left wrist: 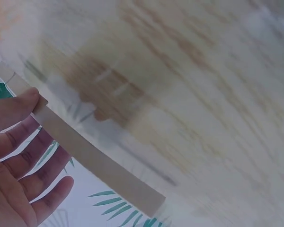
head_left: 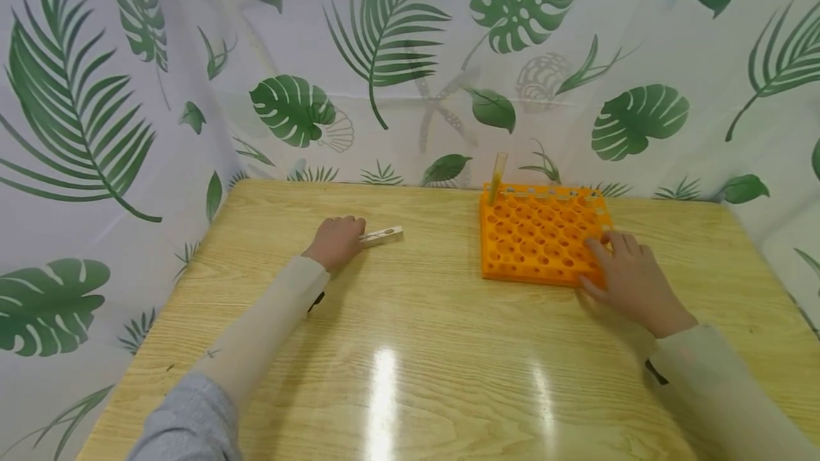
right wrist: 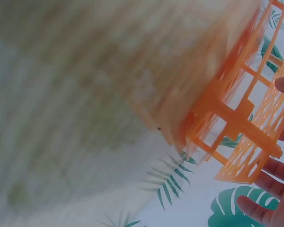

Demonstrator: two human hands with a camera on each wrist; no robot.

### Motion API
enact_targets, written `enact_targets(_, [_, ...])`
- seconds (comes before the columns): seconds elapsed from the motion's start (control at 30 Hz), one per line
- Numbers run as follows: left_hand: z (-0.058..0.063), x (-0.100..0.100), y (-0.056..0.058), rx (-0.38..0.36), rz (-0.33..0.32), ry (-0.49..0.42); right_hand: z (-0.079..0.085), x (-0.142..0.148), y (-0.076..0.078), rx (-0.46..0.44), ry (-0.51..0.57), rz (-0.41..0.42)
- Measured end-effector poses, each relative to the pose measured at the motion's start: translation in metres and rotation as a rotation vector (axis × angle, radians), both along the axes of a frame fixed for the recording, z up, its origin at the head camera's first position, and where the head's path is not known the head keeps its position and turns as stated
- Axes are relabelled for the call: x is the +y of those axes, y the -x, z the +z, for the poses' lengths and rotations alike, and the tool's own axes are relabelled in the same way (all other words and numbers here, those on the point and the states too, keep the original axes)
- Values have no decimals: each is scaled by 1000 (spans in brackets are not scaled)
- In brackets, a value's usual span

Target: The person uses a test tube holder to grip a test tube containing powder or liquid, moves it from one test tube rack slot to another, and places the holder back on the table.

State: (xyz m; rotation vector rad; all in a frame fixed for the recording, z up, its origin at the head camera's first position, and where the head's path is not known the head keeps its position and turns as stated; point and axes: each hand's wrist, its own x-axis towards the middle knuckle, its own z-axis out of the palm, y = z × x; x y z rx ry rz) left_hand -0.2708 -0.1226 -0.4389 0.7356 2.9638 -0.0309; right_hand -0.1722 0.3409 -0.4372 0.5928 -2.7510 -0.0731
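In the head view my left hand (head_left: 338, 242) holds a slim wooden test tube clamp (head_left: 384, 236) just over the left part of the table. The left wrist view shows my thumb pressed on the wooden clamp (left wrist: 99, 156), with the fingers behind it. An orange test tube rack (head_left: 534, 276) stands on the right side of the table. My right hand (head_left: 631, 279) grips its right end, thumb near the front edge; the right wrist view shows fingers against the end wall (right wrist: 236, 118). One test tube (head_left: 497, 178) with yellowish contents leans in the rack's far left corner hole.
The wooden table (head_left: 410, 326) reaches back to a white leaf-patterned cloth (head_left: 410, 141). More of this cloth hangs along the left side. Several small objects lie along the rack's far row, too small to tell apart.
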Motion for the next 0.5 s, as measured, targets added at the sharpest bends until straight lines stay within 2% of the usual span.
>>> enact_targets(0.1, [1,0,-2,13,1,-29,-3,0,-3,3,6,17])
enact_targets(0.33, [5,3,-9,-21,-36,-145,-9,1,-6,32,-43,34])
enact_targets(0.5, [8,5,-13,-6,-55,-174,-10,2,-7,31,-51,51])
